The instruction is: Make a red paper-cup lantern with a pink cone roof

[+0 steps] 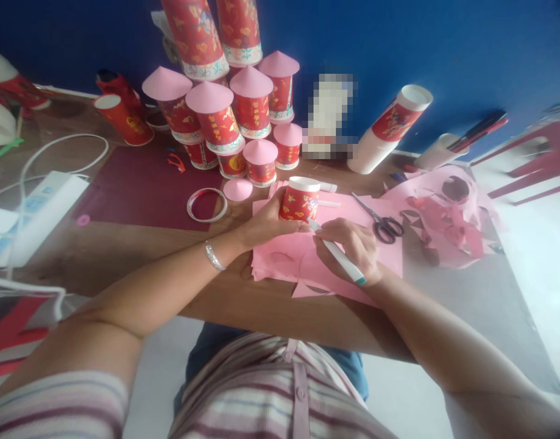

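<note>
My left hand (273,221) is closed around a small red paper cup (300,204) with a white rim and a gold pattern. In my right hand (353,241) is a white marker (342,261) with a green end, its tip at the cup's lower side. Both hands are over a stack of pink paper sheets (277,259), where curved lines are drawn. Scissors (382,224) with dark handles lie on the paper just beyond my right hand. A ring cut from a cup (206,205) rests left of my left hand.
Red cups with pink cone tops (211,113) stand stacked at the back. Pink paper scraps (453,213) lie on the right. A leaning cup stack (389,129) and a pen holder (442,151) are near the blue wall. A white power strip (42,213) sits left.
</note>
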The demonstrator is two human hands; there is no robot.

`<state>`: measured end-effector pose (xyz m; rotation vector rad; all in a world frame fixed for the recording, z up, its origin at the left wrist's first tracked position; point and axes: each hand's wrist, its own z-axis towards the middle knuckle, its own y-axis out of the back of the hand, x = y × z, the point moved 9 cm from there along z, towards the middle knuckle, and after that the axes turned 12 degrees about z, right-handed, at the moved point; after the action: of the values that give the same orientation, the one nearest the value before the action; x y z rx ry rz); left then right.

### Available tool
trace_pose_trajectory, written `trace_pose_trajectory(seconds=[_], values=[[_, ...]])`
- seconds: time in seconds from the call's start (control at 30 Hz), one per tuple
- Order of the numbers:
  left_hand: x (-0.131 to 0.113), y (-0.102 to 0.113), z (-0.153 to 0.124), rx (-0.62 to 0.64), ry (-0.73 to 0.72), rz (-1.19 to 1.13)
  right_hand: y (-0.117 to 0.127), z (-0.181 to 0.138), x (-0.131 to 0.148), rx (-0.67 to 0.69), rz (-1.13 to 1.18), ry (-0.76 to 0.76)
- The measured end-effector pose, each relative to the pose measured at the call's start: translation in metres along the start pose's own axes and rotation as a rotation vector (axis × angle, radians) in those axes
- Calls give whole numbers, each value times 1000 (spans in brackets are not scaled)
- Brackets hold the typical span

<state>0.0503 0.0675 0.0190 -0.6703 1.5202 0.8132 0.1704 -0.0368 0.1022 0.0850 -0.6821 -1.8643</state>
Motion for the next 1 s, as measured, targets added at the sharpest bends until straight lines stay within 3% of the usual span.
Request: trace_pose_trajectory(seconds=[1.0], values=[[0, -2, 1, -13, -6, -33, -3, 1, 0, 26, -42, -1]])
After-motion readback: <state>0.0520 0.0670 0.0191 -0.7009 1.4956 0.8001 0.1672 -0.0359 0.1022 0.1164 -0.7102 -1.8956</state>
